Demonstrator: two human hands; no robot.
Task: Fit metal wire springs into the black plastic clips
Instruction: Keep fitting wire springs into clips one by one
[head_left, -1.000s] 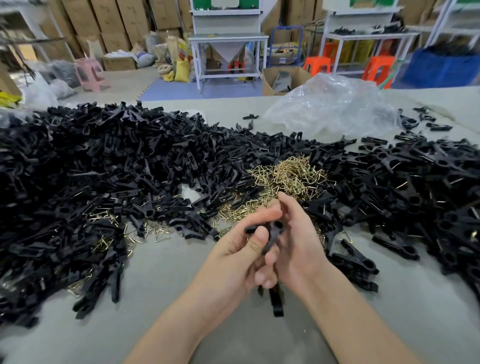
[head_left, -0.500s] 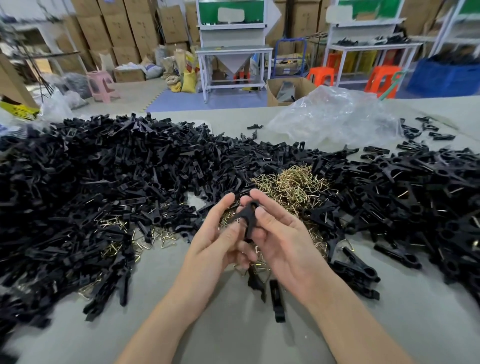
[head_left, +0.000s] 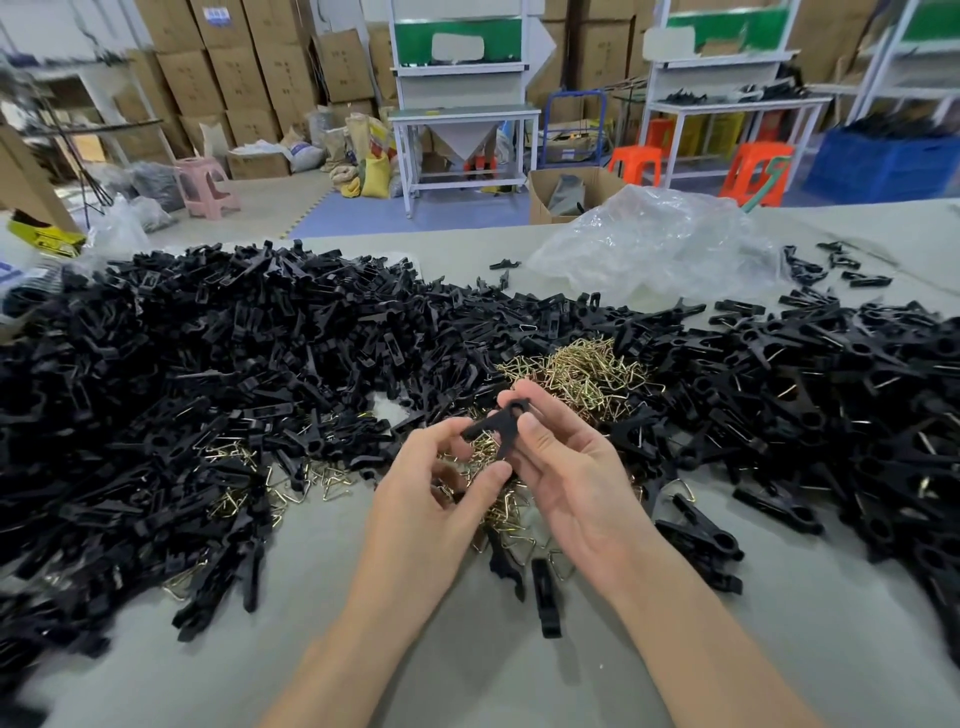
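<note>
A black plastic clip (head_left: 501, 426) is held above the table between both hands, its two halves spread apart. My left hand (head_left: 441, 488) pinches its lower end with thumb and forefinger. My right hand (head_left: 566, 467) holds the upper part between thumb and fingertips. Behind the hands lies a heap of brass-coloured wire springs (head_left: 582, 374). More springs (head_left: 498, 514) are scattered under the hands. A big pile of black clip parts (head_left: 208, 374) covers the left of the table. Another pile of clips (head_left: 831, 395) lies to the right.
Two loose clip pieces (head_left: 545, 597) lie on the grey table (head_left: 467, 670) just below my hands. A crumpled clear plastic bag (head_left: 654, 244) sits at the back right. Beyond the table are cardboard boxes, white benches and orange stools.
Both hands have risen and moved away from me with the clip. The clip has been turned and its halves now stand spread apart. The camera has tilted up.
</note>
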